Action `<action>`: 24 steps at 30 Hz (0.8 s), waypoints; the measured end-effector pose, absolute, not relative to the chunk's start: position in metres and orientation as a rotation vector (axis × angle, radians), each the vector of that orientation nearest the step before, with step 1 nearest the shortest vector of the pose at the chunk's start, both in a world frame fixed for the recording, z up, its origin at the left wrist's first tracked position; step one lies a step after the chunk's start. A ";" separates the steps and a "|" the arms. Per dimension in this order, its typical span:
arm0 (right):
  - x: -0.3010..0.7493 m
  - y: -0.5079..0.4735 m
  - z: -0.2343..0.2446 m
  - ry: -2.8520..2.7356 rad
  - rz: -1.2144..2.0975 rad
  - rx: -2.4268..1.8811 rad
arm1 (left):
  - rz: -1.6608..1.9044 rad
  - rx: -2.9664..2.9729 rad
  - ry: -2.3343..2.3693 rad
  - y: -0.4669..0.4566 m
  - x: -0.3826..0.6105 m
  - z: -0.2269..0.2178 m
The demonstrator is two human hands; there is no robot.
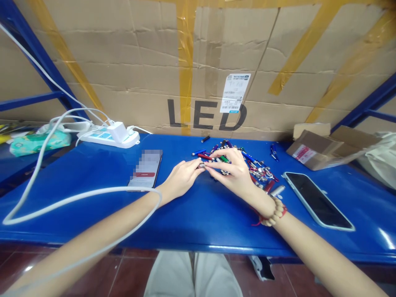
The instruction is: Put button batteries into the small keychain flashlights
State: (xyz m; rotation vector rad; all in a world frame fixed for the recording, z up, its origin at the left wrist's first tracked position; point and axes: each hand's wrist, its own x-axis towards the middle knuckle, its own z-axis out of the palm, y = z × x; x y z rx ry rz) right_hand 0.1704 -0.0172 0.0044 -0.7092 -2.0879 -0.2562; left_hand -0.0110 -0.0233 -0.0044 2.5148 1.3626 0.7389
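My left hand (182, 178) is closed, its thumb and fingertips pinching a small silver metal piece (201, 165). Its exact kind is mostly hidden by my fingers. From the other side, my right hand (232, 171) pinches the right end of this piece between thumb and a fingertip, the index finger raised above. Behind and beneath my right hand spreads a pile of small coloured metal tubes with rings and clips (261, 172), which look like keychain flashlights in red, blue, green, purple and silver. A black tube (205, 139) lies apart at the back.
A lit phone (147, 169) lies left on the blue table (198, 222); a dark-screened phone (318, 200) lies right. A power strip (123, 140) stands back left, its white cable (93, 192) looping over my left forearm. An open carton (315, 150) sits right, before a large LED-marked box (139, 62).
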 end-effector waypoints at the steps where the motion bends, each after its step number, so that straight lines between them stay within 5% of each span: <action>1: 0.170 -0.017 0.004 -2.095 -0.248 -0.699 | 0.730 2.511 1.370 -0.023 -0.011 -0.004; 24: 0.174 -0.018 0.008 -2.278 -0.099 -0.770 | 0.778 2.577 1.399 -0.017 -0.014 -0.007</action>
